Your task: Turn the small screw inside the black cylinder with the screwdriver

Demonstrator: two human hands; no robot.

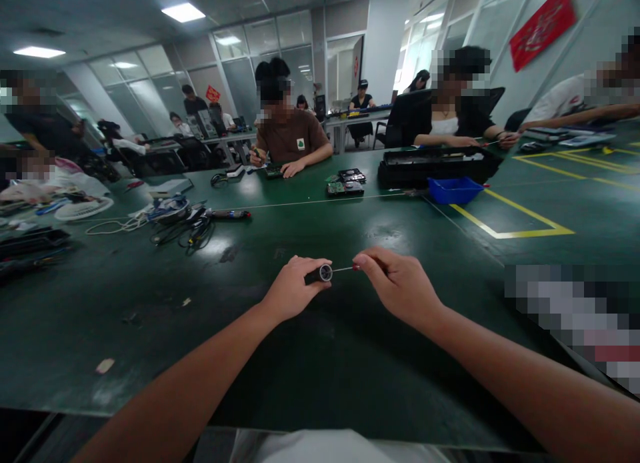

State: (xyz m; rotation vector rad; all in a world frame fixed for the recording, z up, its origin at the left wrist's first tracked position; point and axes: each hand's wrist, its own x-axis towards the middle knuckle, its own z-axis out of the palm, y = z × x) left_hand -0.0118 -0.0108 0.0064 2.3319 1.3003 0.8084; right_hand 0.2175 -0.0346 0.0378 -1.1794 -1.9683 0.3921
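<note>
Crossed axes of a held cylinder and a thin tool over the dark green flat-topped desk [325,369]. Your left hand [293,287] grips a short black cylinder with a pale ringed end [325,273], fingers bent over its top and thumb beneath, so that much of its body is hidden in the grasp. Your right hand [403,286] pinches a slender tool with a red handle and a straight metal shaft [343,269] by the handle, fingers closed upon it.

Note the relation of shaft to ring. From your right fingers the cylinder lies directly to the left — near, yet apart, with the bare shaft between. The shaft's long axis runs nearly level across the view, dipping slightly toward the ring's right edge; the cylinder's axis appears to run from the left palm toward you and a little rightward. The two axes therefore look angled, not aligned. Your left hand is the nearer to the cylinder — it holds it. Whether the tip touches the rim, enters it or passes behind cannot be told here.
</note>
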